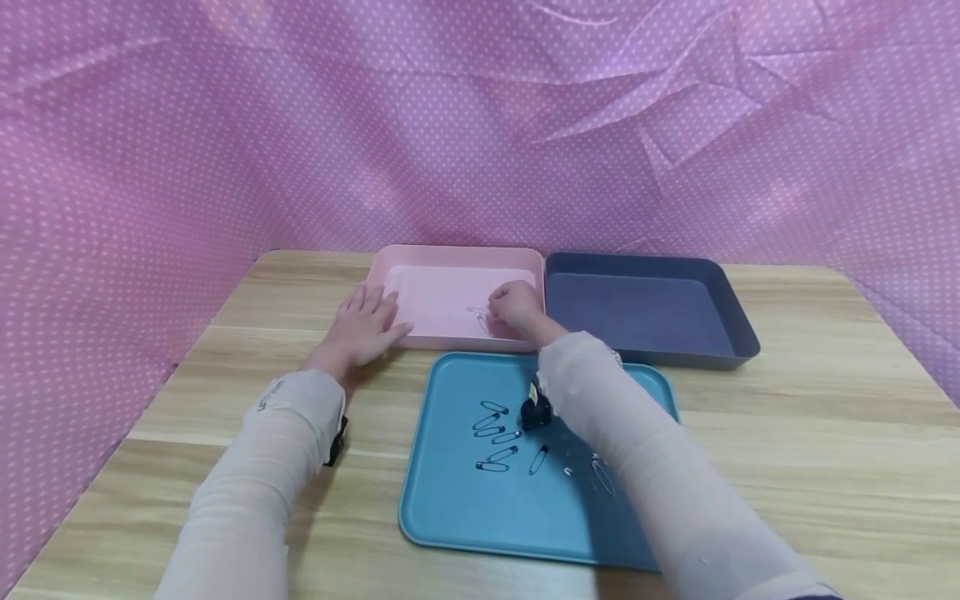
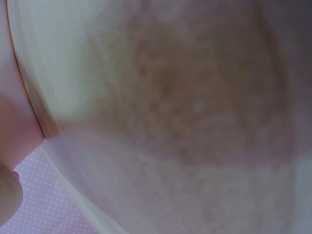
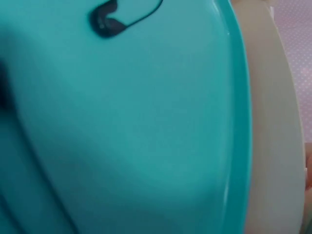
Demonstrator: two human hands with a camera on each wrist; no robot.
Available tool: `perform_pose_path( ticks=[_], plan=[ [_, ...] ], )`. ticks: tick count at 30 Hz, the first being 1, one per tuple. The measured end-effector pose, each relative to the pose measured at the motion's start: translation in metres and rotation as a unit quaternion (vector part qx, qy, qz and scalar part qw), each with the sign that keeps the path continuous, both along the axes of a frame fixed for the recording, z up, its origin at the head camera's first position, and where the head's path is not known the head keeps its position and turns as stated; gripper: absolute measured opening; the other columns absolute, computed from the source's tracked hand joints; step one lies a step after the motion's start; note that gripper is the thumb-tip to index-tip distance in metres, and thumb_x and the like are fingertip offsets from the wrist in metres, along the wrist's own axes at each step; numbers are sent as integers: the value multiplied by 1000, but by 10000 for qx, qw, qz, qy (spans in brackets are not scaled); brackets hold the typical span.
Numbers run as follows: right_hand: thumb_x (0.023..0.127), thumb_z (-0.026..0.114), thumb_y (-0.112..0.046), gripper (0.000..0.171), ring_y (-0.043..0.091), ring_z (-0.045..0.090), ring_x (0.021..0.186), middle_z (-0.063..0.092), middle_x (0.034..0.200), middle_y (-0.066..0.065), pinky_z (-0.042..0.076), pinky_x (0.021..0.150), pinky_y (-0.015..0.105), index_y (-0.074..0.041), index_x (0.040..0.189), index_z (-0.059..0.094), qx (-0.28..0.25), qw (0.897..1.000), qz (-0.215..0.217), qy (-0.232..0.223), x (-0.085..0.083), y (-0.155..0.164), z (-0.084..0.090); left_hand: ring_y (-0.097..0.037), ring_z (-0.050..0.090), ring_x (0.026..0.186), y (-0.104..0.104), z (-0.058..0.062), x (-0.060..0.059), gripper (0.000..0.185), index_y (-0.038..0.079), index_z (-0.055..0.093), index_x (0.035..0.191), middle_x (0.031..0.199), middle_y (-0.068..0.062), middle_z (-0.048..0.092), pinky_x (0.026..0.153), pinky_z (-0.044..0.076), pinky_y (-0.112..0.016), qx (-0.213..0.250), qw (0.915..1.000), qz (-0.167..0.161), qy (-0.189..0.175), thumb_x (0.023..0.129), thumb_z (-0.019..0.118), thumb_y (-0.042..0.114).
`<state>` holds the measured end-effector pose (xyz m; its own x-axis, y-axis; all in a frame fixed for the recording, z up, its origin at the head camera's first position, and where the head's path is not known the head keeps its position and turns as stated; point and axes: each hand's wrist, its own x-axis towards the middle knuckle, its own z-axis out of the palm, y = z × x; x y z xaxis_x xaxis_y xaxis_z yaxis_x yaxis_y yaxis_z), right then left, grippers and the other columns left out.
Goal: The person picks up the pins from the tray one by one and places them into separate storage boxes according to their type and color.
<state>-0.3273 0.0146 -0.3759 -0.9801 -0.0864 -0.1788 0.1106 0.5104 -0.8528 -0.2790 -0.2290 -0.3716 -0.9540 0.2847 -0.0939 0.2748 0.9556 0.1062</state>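
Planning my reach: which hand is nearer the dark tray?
Right. The right hand is just left of the dark tray; the left hand is at the pink tray's left end.

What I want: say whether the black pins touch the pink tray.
Apart. The head view shows the black pins on the blue tray, bare blue between them and the pink tray.

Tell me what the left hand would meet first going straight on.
The left hand would probably meet the left wall of the shallow pink rectangular tray; they overlap in the head view, but depth leaves contact unclear.
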Motion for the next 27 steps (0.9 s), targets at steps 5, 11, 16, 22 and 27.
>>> perform_pose_path(
  ticks=[5, 11, 16, 22, 27],
  plan=[
    [82, 54, -3, 13, 18, 55, 69, 59, 81, 11, 45, 56, 23, 2, 90, 62, -262, 9992, 179, 226, 5, 4, 7, -36, -11, 126, 0, 0, -1, 75, 5, 10, 139, 142, -18, -1, 100, -4, -48, 36, 10000, 20, 3, 86, 18, 59],
    [83, 56, -8, 13, 18, 57, 72, 60, 83, 10, 47, 63, 27, 1, 90, 63, -225, 9979, 446, 404, 15, 11, 14, -36, -11, 126, 0, 0, 0, 75, 5, 9, 139, 142, -18, -1, 100, -5, -47, 61, 10000, -6, -3, 86, 19, 58],
    [84, 55, -11, 14, 19, 57, 76, 59, 88, 8, 48, 69, 31, -2, 91, 63, -225, 9971, 598, 412, 27, 20, 19, -37, -11, 126, -2, -1, 1, 75, 4, 10, 138, 141, -20, -1, 100, -5, -48, 13, 10000, -40, 17, 87, 19, 57],
    [84, 56, -16, 16, 19, 58, 78, 59, 90, 8, 48, 73, 34, -4, 93, 61, -190, 9969, 655, 405, 38, 34, 26, -37, -10, 126, -1, -2, 2, 74, 4, 9, 138, 141, -20, -1, 100, -4, -48, 5, 10000, -35, 6, 87, 19, 57],
    [84, 56, -18, 17, 19, 59, 81, 60, 92, 8, 47, 75, 37, -5, 94, 60, -193, 9965, 725, 375, 46, 46, 30, -37, -9, 126, 0, -2, 2, 73, 4, 10, 138, 141, -21, 0, 100, -4, -48, 1, 10000, -65, 64, 88, 20, 55]
  ],
)
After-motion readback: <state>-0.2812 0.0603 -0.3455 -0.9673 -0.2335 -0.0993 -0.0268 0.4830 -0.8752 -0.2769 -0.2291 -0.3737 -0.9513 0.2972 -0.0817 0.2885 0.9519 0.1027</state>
